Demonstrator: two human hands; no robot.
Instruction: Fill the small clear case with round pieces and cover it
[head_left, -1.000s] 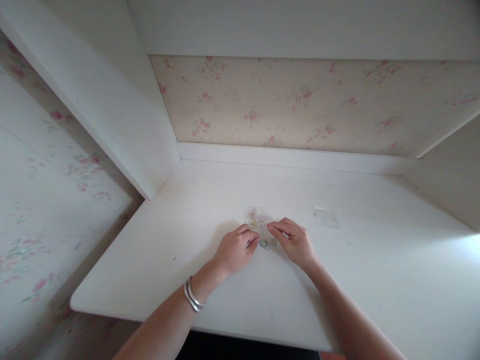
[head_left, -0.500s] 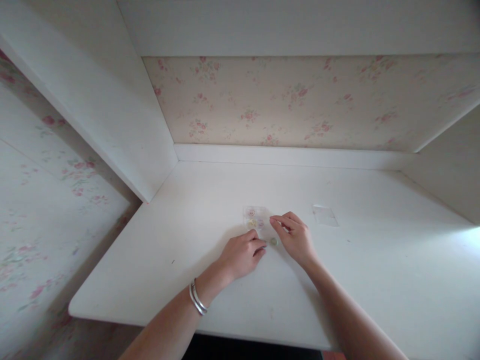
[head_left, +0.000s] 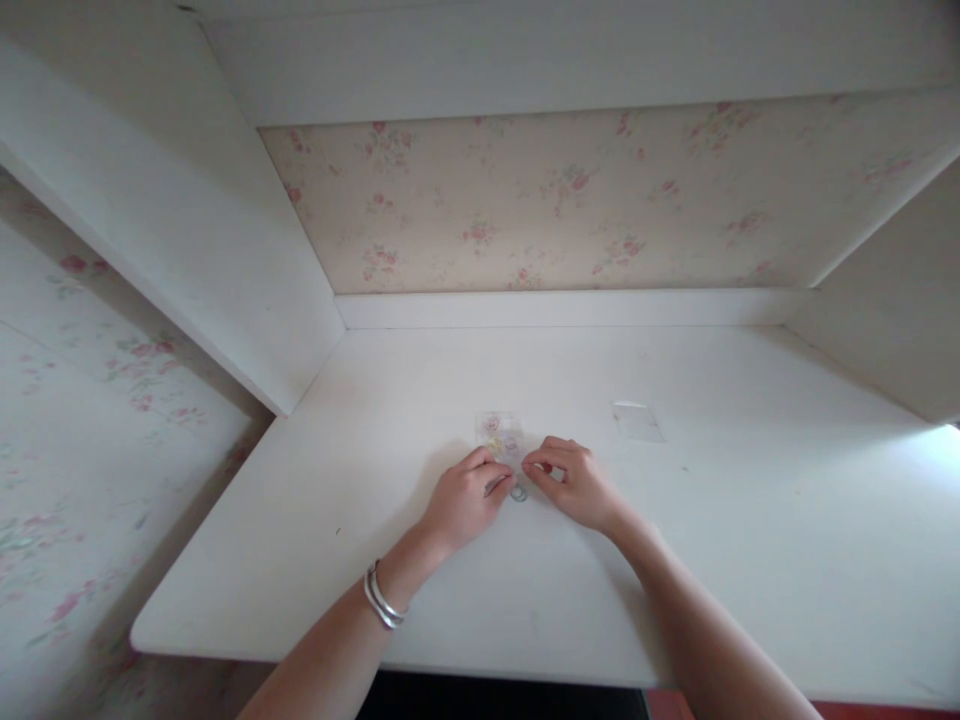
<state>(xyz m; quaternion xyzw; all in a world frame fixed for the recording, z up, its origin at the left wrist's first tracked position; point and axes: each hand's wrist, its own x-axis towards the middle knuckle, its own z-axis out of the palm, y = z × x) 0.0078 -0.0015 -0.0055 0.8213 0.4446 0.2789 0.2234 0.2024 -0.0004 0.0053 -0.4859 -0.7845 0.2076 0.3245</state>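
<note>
Since half a second earlier, the left hand (head_left: 466, 500) had slid up beside the clear packet (head_left: 501, 440) and the right hand (head_left: 574, 482) had drawn in toward it, so the fingertips of both nearly met. One loose ring (head_left: 518, 493) lay on the white worktop (head_left: 675, 560) between the two hands, just below the packet; the earlier frames showed more of them there.

Left grip: fingers curled, thumb and forefinger pinched close at the packet's lower edge; whether they held a ring or only the plastic could not be told. Right grip: likewise pinched near the packet's lower right corner, contents hidden by the fingers.

The packet, with pale round pieces inside, sat near the middle of the worktop, well clear of the front edge. A second clear square (head_left: 637, 421) lay apart to the right, toward the back edge. A pair of metal bangles (head_left: 381, 602) circled the left wrist.

By the look of it, small rings were being fed into the packet one by one. The next move would likely call for a fine pinch on the remaining ring while the other hand kept the packet mouth open.
</note>
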